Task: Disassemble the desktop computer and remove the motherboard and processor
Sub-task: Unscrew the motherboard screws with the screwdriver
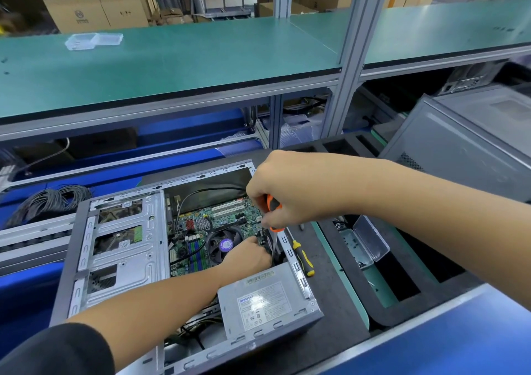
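An open desktop case [120, 262] lies on its side on the bench. Inside it sits the green motherboard [230, 216] with a black cooler fan [222, 244] over the processor. A grey power supply [264, 303] fills the near right corner. My right hand [287, 193] grips an orange-handled screwdriver [273, 206], its shaft pointing down at the board's right edge. My left hand [247, 255] reaches into the case beside the fan, fingers down by the screwdriver tip; what they touch is hidden.
A yellow-and-black screwdriver [303, 258] lies right of the case. A clear lidded box [370, 241] with screws stands open further right. Another grey computer case [465, 133] stands at the back right. Coiled cables [48, 199] lie at the left. A green shelf [172, 61] runs above.
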Available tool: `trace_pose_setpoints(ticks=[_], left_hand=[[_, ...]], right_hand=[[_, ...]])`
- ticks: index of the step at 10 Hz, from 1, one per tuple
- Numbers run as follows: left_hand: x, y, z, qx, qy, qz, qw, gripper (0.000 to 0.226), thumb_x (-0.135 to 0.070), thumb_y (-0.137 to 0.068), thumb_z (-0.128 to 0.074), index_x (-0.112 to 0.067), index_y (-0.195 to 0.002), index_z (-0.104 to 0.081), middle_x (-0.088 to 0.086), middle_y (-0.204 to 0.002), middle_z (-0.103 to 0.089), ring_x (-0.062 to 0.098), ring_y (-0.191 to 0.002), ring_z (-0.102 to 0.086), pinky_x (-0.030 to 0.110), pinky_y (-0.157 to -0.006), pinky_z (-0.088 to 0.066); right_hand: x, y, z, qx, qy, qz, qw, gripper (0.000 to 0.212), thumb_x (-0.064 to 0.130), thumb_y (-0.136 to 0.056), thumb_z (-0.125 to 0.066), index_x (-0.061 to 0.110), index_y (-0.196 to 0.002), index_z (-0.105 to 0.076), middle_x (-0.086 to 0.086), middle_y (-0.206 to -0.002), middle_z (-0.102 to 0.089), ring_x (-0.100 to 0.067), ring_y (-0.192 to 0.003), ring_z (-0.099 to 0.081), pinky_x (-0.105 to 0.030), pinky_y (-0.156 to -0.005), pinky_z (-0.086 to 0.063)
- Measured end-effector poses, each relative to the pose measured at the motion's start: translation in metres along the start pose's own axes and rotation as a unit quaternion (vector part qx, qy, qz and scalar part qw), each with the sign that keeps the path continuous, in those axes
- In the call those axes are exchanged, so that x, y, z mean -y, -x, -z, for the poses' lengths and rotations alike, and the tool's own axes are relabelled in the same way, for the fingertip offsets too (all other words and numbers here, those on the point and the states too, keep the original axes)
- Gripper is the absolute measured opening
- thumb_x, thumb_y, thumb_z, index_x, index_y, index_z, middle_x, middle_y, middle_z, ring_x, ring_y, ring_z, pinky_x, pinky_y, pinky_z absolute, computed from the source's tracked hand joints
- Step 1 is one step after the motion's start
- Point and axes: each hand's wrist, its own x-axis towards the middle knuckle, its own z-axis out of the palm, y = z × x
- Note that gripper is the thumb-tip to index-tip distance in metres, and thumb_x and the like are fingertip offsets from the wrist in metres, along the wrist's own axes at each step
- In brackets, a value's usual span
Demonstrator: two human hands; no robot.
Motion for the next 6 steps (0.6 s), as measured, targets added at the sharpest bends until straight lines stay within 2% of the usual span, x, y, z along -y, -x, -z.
trace_pose_setpoints(ticks=[1,2,3,4,5,6], left_hand=[[-0.004,-0.001,0.0,-0.014,-0.062,-0.006,0.998,0.037,-0.018,-0.047,-0.054,-0.02,-0.051,-0.017,-0.006,-0.036,-0.042,0.008,-0.035,-0.037,0.019,-0.049,-0.026],[-0.002,-0.003,-0.002,0.18,-0.037,-0.019,0.983,0.032,-0.001,-0.077,-0.05,-0.015,-0.055,-0.031,0.01,-0.065,-0.063,0.023,-0.057,-0.048,0.03,-0.071,-0.028],[0.0,-0.003,-0.003,0.183,-0.023,-0.011,0.983,0.019,0.0,-0.085,-0.043,-0.01,-0.069,-0.045,0.017,-0.079,-0.065,0.03,-0.073,-0.057,0.032,-0.075,-0.022],[0.003,-0.002,0.004,0.151,0.027,-0.004,0.988,0.016,-0.002,-0.08,-0.046,-0.011,-0.067,-0.047,0.015,-0.073,-0.062,0.031,-0.07,-0.054,0.03,-0.073,-0.023],[0.004,0.005,0.018,0.107,0.135,0.035,0.984,0.014,-0.008,-0.07,-0.045,-0.013,-0.058,-0.04,0.014,-0.06,-0.05,0.033,-0.061,-0.041,0.029,-0.06,-0.019],[0.006,0.008,0.029,0.089,0.248,0.049,0.963,0.018,-0.015,-0.071,-0.046,-0.008,-0.057,-0.055,0.012,-0.054,-0.049,0.028,-0.053,-0.034,0.029,-0.05,-0.026]], right_hand=[[-0.002,-0.003,0.002,0.015,-0.004,-0.006,1.0,0.019,0.029,-0.083,-0.069,0.023,-0.072,-0.055,0.017,-0.064,-0.044,-0.003,-0.065,-0.046,-0.026,-0.059,-0.044],[-0.003,-0.003,0.002,0.028,-0.008,-0.002,1.0,0.02,0.027,-0.083,-0.07,0.022,-0.072,-0.053,0.016,-0.065,-0.044,-0.008,-0.07,-0.05,-0.028,-0.06,-0.047],[-0.003,-0.002,0.004,0.036,0.0,-0.011,0.999,0.023,0.027,-0.083,-0.07,0.022,-0.071,-0.051,0.015,-0.067,-0.045,-0.008,-0.07,-0.05,-0.028,-0.061,-0.047],[-0.002,-0.003,0.004,0.036,0.027,-0.012,0.999,0.035,0.028,-0.085,-0.068,0.026,-0.063,-0.041,0.014,-0.065,-0.042,-0.001,-0.062,-0.042,-0.021,-0.053,-0.037],[0.0,-0.003,0.006,0.044,0.044,-0.011,0.998,0.038,0.028,-0.085,-0.067,0.026,-0.062,-0.037,0.012,-0.065,-0.042,-0.001,-0.06,-0.04,-0.02,-0.049,-0.033],[0.001,-0.004,0.006,0.055,0.078,-0.018,0.995,0.027,0.03,-0.087,-0.063,0.02,-0.069,-0.046,0.008,-0.066,-0.047,-0.007,-0.061,-0.044,-0.024,-0.049,-0.034]])
